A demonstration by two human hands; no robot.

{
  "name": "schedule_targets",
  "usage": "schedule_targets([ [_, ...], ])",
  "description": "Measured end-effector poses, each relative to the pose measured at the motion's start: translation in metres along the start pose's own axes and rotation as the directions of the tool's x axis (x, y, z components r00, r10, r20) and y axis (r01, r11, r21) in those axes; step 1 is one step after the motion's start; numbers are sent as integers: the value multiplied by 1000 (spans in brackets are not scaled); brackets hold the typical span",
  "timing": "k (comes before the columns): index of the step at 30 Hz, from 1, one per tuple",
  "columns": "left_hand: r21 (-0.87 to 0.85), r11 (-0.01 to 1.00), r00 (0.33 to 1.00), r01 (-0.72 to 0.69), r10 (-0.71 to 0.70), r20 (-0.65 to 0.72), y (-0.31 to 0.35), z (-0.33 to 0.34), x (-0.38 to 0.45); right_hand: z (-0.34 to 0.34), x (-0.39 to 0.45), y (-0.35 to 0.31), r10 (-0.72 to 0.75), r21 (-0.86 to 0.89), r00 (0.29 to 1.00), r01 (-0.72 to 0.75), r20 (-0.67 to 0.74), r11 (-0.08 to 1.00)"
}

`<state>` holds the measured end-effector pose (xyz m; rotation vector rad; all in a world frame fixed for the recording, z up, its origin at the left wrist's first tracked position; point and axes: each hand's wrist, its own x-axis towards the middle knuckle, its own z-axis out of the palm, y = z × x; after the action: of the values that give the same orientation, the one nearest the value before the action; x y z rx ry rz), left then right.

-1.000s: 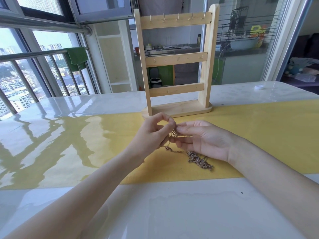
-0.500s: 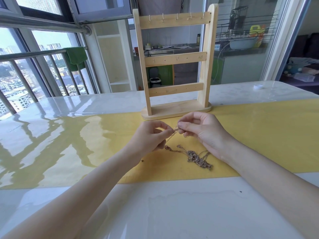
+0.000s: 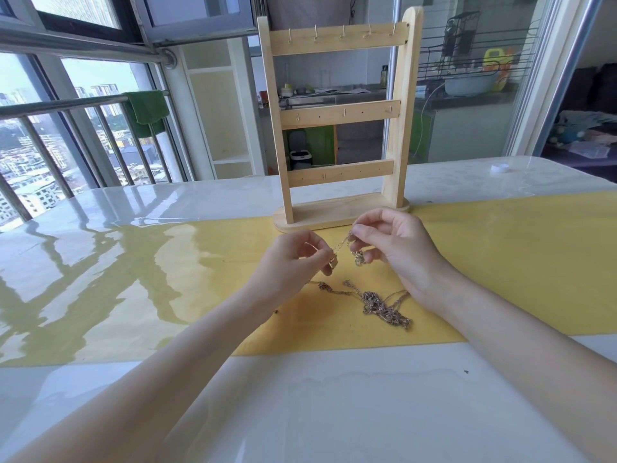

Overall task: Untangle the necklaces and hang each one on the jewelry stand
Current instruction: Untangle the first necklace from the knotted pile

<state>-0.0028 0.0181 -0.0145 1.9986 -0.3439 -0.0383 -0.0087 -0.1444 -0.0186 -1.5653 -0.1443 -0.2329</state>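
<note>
Left hand (image 3: 289, 262) and right hand (image 3: 399, 245) each pinch one thin gold chain (image 3: 340, 244), stretched between them above the yellow table runner (image 3: 500, 262). Tangled gold necklaces (image 3: 380, 304) lie on the runner, near the right wrist. Pale wooden three-bar jewelry stand (image 3: 340, 121) stands upright just beyond, hooks bare.
</note>
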Motion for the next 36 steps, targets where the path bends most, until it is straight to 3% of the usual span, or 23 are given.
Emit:
schedule_targets([
  [4, 60, 997, 999, -38, 39, -11, -1, 1, 0, 1, -1, -1, 77, 68, 997, -79, 28, 995],
  [12, -56, 994, 995, -98, 99, 16, 0, 5, -3, -2, 0, -1, 245, 212, 968, -252, 61, 944],
  [17, -118, 993, 995, -8, 20, 98, 1, 6, -3, -4, 0, -2, 289, 281, 955, -297, 69, 913],
  [29, -334, 928, 987, 162, -146, 73, 6, 7, -6, -2, 2, -3, 293, 372, 952, -306, 93, 876],
  [36, -340, 912, 973, 228, -199, 118, 9, 6, -6, -2, 2, -4, 293, 384, 948, -319, 126, 866],
])
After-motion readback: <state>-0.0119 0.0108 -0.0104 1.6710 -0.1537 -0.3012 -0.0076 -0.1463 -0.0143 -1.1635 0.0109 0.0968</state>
